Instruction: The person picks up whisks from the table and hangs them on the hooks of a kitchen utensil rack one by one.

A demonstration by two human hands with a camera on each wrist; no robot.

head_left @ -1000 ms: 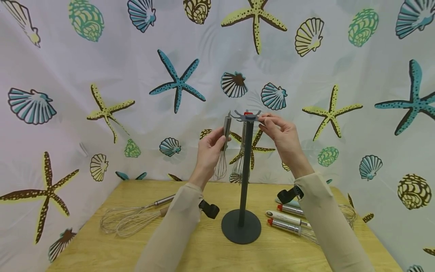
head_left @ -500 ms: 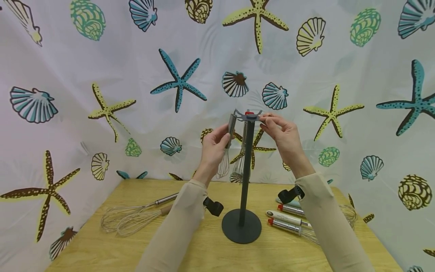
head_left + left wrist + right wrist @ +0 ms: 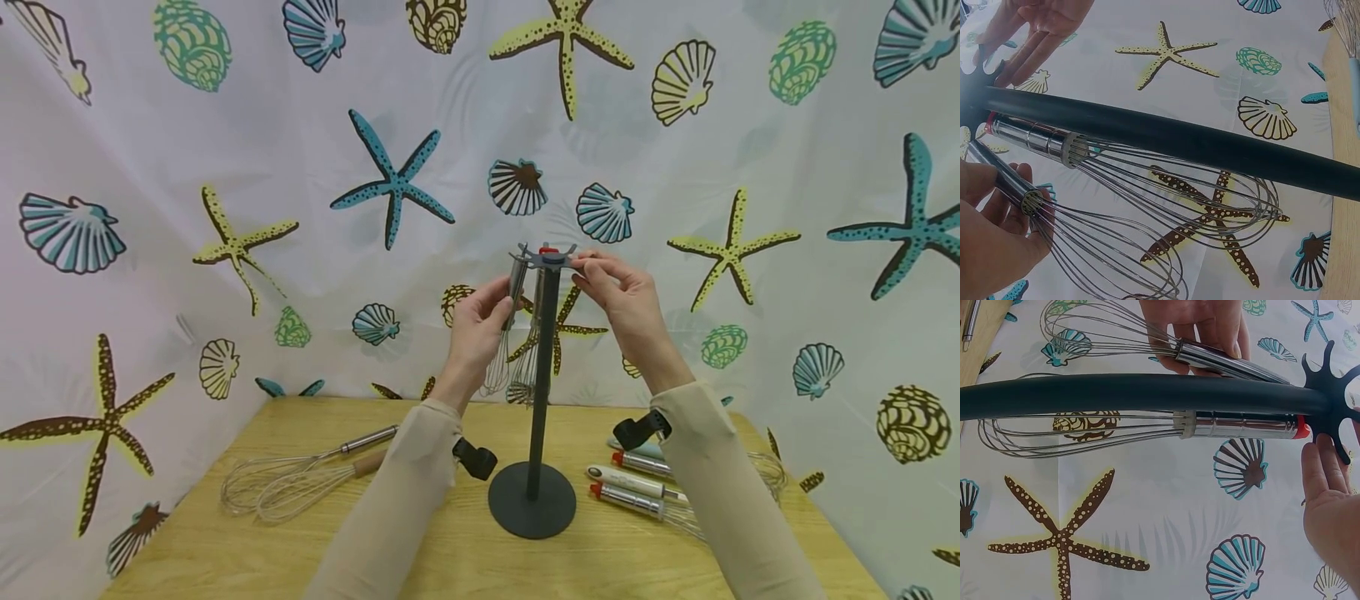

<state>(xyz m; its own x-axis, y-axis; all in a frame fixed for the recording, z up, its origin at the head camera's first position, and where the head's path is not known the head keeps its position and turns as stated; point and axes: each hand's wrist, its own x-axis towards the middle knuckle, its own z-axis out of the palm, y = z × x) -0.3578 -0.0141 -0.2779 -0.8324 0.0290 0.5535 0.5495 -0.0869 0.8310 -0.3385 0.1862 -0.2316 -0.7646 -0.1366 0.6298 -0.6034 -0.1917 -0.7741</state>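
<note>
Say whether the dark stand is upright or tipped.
Upright: the stand rests with its round base flat on the table, its hooked top above, pinched by the right hand.

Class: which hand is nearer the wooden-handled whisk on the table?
The left hand, raised above and to the right of the wooden-handled whisk; the right hand is farther right, across the stand, touching its top.

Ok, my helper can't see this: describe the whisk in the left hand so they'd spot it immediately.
Find the tall dark stand. Beside its top, the left hand grips a metal whisk. Its handle is all silver, unlike the red-tipped whisk beside it.
</note>
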